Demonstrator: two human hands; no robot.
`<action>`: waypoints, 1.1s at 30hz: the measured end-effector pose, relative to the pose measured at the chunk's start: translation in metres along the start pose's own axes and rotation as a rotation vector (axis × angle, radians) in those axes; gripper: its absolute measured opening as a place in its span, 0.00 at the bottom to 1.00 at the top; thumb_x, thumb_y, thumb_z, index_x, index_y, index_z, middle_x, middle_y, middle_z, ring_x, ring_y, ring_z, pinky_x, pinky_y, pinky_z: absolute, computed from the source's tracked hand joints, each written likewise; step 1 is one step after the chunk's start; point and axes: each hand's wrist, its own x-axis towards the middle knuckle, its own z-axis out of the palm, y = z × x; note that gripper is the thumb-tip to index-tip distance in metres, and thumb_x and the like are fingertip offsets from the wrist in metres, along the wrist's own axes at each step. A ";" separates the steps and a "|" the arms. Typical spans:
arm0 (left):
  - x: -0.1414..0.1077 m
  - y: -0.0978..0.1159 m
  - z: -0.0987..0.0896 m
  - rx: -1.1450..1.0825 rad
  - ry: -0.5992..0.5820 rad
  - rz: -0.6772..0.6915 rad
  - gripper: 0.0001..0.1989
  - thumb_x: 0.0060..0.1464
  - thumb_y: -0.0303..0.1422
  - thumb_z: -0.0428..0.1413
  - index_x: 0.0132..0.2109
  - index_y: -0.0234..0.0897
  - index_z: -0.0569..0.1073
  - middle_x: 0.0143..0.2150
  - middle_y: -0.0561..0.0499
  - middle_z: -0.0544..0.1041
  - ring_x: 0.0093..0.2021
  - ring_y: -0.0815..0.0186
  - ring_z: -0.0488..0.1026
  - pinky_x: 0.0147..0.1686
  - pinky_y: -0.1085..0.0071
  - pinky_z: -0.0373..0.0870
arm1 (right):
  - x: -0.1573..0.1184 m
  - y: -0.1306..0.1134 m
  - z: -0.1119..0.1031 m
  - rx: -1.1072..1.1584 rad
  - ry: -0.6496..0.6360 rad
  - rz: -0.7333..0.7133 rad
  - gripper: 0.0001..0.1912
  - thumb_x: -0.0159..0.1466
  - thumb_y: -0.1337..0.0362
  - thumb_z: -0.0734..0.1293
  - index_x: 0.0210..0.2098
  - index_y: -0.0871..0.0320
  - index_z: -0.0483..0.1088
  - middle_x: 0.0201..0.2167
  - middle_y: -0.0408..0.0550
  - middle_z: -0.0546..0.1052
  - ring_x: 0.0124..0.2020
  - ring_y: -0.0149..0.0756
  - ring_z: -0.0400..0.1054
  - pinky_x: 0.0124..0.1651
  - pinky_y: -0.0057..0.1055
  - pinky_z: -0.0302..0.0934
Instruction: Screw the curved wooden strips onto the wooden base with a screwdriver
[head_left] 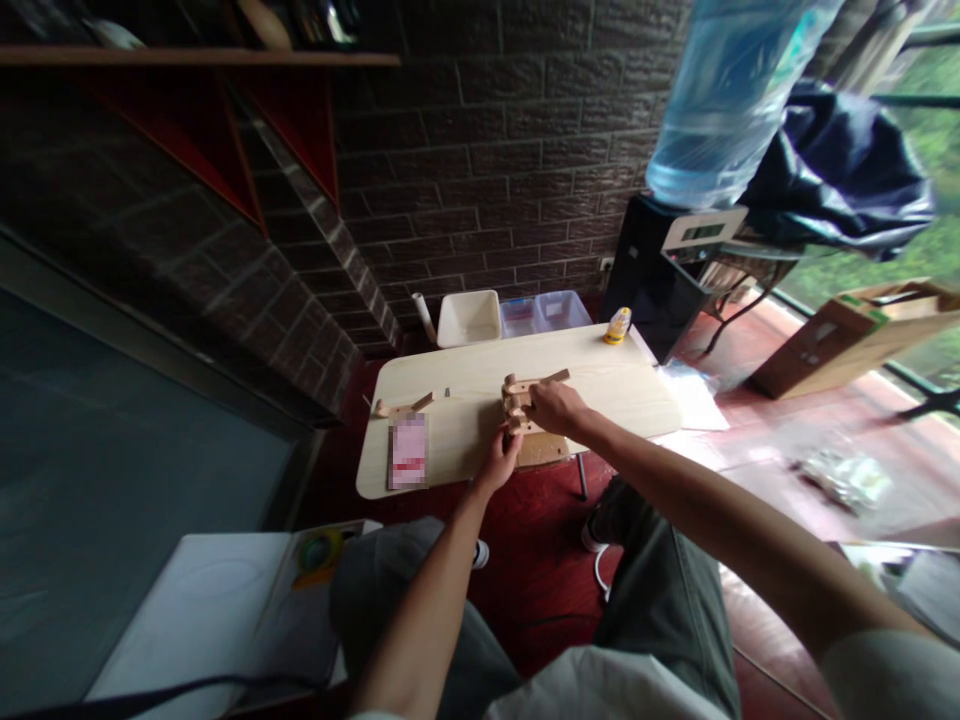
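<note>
A small wooden assembly (516,384) with round knobs and a flat base sits on the near middle of the pale table (465,372). My left hand (498,462) is closed around its near left corner. Over its right side lies my right hand (556,406), fingers bent and pressed down on the wood. Whatever is under those fingers is hidden. A wooden bar (559,376) sticks out beyond my right hand. To the left lies a separate wooden piece (406,407) with a round end, close to a small dark metal bit (448,393).
A pixelated pink rectangle (409,452) lies at the table's left. A yellow bottle (618,327) stands at the far right corner. Behind the table are a cream bin (469,318) and clear plastic boxes (561,311). A water dispenser (649,270) stands at the right.
</note>
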 end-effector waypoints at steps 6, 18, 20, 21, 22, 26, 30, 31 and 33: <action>0.001 0.008 -0.008 0.027 -0.034 -0.004 0.19 0.70 0.40 0.60 0.61 0.36 0.75 0.59 0.42 0.78 0.55 0.56 0.79 0.54 0.53 0.81 | -0.034 0.066 0.002 0.555 0.256 0.054 0.18 0.74 0.54 0.70 0.56 0.59 0.75 0.51 0.51 0.80 0.46 0.40 0.78 0.49 0.42 0.77; -0.003 0.013 -0.015 0.049 -0.042 -0.085 0.21 0.70 0.44 0.58 0.64 0.43 0.72 0.60 0.43 0.80 0.61 0.54 0.77 0.66 0.55 0.71 | -0.047 0.170 0.125 1.536 0.454 0.254 0.18 0.75 0.50 0.68 0.55 0.56 0.74 0.51 0.52 0.79 0.44 0.38 0.76 0.45 0.39 0.76; -0.004 0.011 -0.015 0.052 -0.041 -0.107 0.21 0.70 0.45 0.57 0.65 0.45 0.71 0.61 0.43 0.80 0.63 0.53 0.76 0.68 0.56 0.69 | -0.037 0.175 0.134 1.670 0.469 0.259 0.19 0.75 0.48 0.67 0.55 0.55 0.75 0.50 0.52 0.79 0.43 0.38 0.76 0.45 0.39 0.76; -0.005 0.010 -0.015 0.055 -0.042 -0.118 0.21 0.70 0.45 0.57 0.65 0.45 0.71 0.62 0.43 0.79 0.64 0.52 0.76 0.69 0.56 0.68 | -0.032 0.177 0.136 1.734 0.479 0.260 0.19 0.75 0.47 0.66 0.54 0.55 0.75 0.50 0.52 0.79 0.42 0.37 0.76 0.44 0.39 0.76; -0.006 0.010 -0.015 0.059 -0.045 -0.130 0.21 0.70 0.45 0.57 0.64 0.46 0.72 0.63 0.43 0.79 0.65 0.52 0.75 0.69 0.56 0.67 | -0.027 0.179 0.138 1.796 0.485 0.260 0.20 0.75 0.46 0.66 0.53 0.54 0.75 0.49 0.51 0.80 0.41 0.37 0.75 0.43 0.38 0.75; -0.009 0.013 -0.015 0.085 -0.041 -0.179 0.19 0.70 0.45 0.56 0.63 0.45 0.72 0.62 0.43 0.79 0.65 0.52 0.75 0.70 0.56 0.67 | -0.013 0.179 0.135 2.043 0.498 0.259 0.18 0.74 0.46 0.66 0.46 0.55 0.75 0.39 0.46 0.78 0.32 0.33 0.70 0.35 0.33 0.71; -0.010 0.019 -0.016 0.117 -0.053 -0.222 0.18 0.72 0.43 0.55 0.63 0.42 0.71 0.62 0.43 0.77 0.66 0.53 0.73 0.71 0.56 0.66 | -0.011 0.177 0.125 2.347 0.512 0.257 0.11 0.71 0.56 0.72 0.41 0.57 0.72 0.27 0.35 0.68 0.24 0.26 0.62 0.33 0.28 0.66; -0.010 0.019 -0.016 0.124 -0.055 -0.233 0.18 0.72 0.43 0.55 0.63 0.42 0.70 0.63 0.43 0.77 0.66 0.53 0.73 0.71 0.56 0.66 | -0.011 0.177 0.122 2.413 0.512 0.263 0.11 0.69 0.58 0.74 0.41 0.56 0.71 0.25 0.33 0.67 0.23 0.24 0.61 0.33 0.26 0.66; -0.010 0.020 -0.017 0.137 -0.061 -0.253 0.17 0.72 0.42 0.54 0.62 0.42 0.70 0.62 0.43 0.77 0.66 0.54 0.74 0.71 0.56 0.66 | -0.013 0.178 0.118 2.525 0.515 0.276 0.12 0.65 0.61 0.77 0.41 0.55 0.70 0.24 0.30 0.67 0.22 0.22 0.61 0.33 0.25 0.66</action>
